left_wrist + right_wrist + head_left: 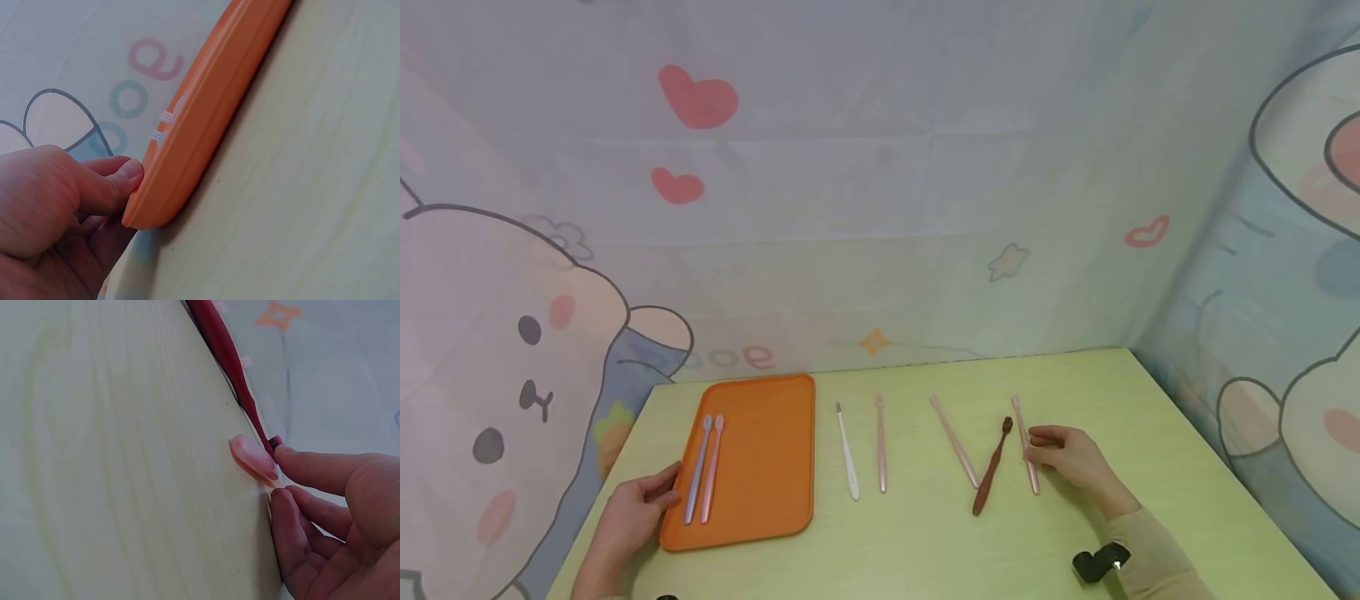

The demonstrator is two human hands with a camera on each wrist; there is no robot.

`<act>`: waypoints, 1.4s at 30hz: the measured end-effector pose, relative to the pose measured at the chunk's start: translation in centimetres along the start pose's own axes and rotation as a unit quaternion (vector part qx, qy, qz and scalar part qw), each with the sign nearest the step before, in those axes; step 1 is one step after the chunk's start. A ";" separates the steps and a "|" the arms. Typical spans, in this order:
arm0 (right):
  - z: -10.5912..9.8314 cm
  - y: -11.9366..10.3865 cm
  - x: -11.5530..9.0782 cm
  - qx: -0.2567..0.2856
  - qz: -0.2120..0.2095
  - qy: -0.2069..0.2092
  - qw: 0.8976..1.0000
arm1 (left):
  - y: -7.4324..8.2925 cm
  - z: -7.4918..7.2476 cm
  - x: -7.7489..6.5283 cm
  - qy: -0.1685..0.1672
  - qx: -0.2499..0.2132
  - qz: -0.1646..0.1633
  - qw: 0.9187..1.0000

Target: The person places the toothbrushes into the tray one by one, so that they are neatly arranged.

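Observation:
My left hand [634,508] grips the left rim of an orange tray [767,467]; the left wrist view shows the thumb at the rim of the tray [200,119]. A lilac toothbrush [697,475] and a pink toothbrush [712,475] lie side by side in it. At the right, my right hand [1071,457] has its fingertips right beside another pink toothbrush [1027,454] on the table. In the right wrist view, a gap shows between thumb and forefinger, around that pink toothbrush [250,455]. Left of it, a brown toothbrush [991,471] slants across the table.
Between tray and right hand lie a white toothbrush [847,454], a pink toothbrush [882,446] and another slanted pink toothbrush [957,446], its handle end close to the brown one. A printed cloth [880,192] hangs behind the light green table [895,550].

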State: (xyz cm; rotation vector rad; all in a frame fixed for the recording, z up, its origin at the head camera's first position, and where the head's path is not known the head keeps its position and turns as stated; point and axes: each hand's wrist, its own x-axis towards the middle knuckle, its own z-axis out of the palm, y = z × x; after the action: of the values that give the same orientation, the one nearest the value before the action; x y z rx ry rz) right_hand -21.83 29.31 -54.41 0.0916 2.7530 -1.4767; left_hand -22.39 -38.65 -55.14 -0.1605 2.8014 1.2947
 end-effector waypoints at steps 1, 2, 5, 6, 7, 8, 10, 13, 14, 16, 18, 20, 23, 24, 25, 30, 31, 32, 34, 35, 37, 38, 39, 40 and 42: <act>0.0 0.1 0.0 -0.005 -0.001 0.001 1.000 | 0.0 0.0 0.1 0.000 0.000 0.001 1.000; 0.0 0.1 0.1 -0.008 -0.001 0.003 1.000 | 0.0 0.0 0.1 0.000 -0.002 0.002 1.000; 0.0 0.3 0.2 -0.017 0.004 0.008 1.000 | 0.1 0.2 0.2 0.000 -0.004 0.002 1.000; 0.0 0.2 0.3 -0.021 0.005 0.009 1.000 | 0.1 0.2 0.2 -0.001 -0.003 0.002 1.000; 0.0 0.1 0.2 -0.024 0.007 0.011 1.000 | 0.2 0.2 0.2 -0.001 -0.004 0.001 1.000; 0.1 0.0 0.2 -0.022 0.011 0.011 1.000 | 0.2 0.2 0.2 -0.002 -0.003 0.001 1.000; 0.1 -0.2 0.2 -0.023 0.013 0.012 1.000 | 0.3 0.1 0.1 -0.003 0.000 0.000 1.000; 0.2 -0.4 0.1 -0.024 0.017 0.012 0.999 | 0.3 0.1 0.1 -0.003 -0.001 -0.003 1.000; 0.2 -0.4 0.1 -0.024 0.019 0.012 0.999 | 0.3 0.0 0.2 -0.003 -0.001 -0.003 1.000; 0.2 -0.5 0.1 -0.028 0.020 0.013 0.999 | 0.3 0.0 0.2 -0.004 -0.002 -0.004 1.000; 0.3 -0.6 0.1 -0.030 0.021 0.014 0.999 | 0.2 0.0 0.2 -0.004 -0.004 -0.005 1.000; 0.4 -0.7 0.1 -0.033 0.021 0.016 0.999 | 0.1 -0.1 0.2 -0.005 -0.005 -0.004 1.000; 0.5 -0.9 0.0 -0.032 0.021 0.019 0.999 | 0.0 -0.1 0.2 -0.005 -0.005 -0.004 1.000; 0.5 -1.0 0.0 -0.031 0.022 0.019 0.999 | 0.0 -0.1 0.2 -0.005 -0.003 -0.004 1.000; 0.5 -1.1 0.0 -0.027 0.023 0.020 0.999 | 0.0 -0.1 0.3 -0.005 -0.002 -0.003 1.000; 0.6 -1.3 0.0 -0.003 0.032 0.016 0.999 | 0.1 -0.3 0.2 -0.005 -0.004 -0.004 1.000; 0.7 -1.4 0.0 0.004 0.035 0.013 0.999 | 0.1 -0.3 0.2 -0.005 -0.004 -0.003 1.000; 0.7 -1.4 0.0 0.008 0.036 0.012 0.999 | 0.1 -0.3 0.1 -0.005 -0.004 -0.002 1.000; 0.8 -1.5 0.0 0.013 0.039 0.011 0.999 | 0.1 -0.4 0.0 -0.004 -0.004 -0.001 1.000; 0.8 -1.5 0.0 0.015 0.041 0.011 0.999 | 0.1 -0.4 0.0 -0.004 -0.003 0.000 1.000; 0.8 -1.7 0.0 0.015 0.039 0.009 0.999 | 0.2 -0.4 -0.1 -0.004 -0.003 0.002 1.000; 0.8 -1.7 0.0 0.015 0.041 0.009 0.999 | 0.2 -0.4 -0.1 -0.003 -0.002 0.003 1.000; 0.8 -1.7 0.1 0.015 0.042 0.009 0.999 | 0.2 -0.4 -0.1 -0.002 -0.001 0.004 1.000; 0.8 -1.7 0.1 0.015 0.044 0.009 0.999 | 0.2 -0.4 -0.1 -0.001 0.000 0.005 1.000; 0.8 -1.7 0.0 0.015 0.045 0.006 0.999 | 0.2 -0.5 -0.1 0.000 0.003 0.007 1.000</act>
State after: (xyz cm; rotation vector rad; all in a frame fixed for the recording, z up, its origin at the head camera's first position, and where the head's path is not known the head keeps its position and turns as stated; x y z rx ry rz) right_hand -21.98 27.65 -53.43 0.2241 2.6974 -1.5005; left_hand -22.29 -38.87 -54.66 -0.1411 2.8113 1.2907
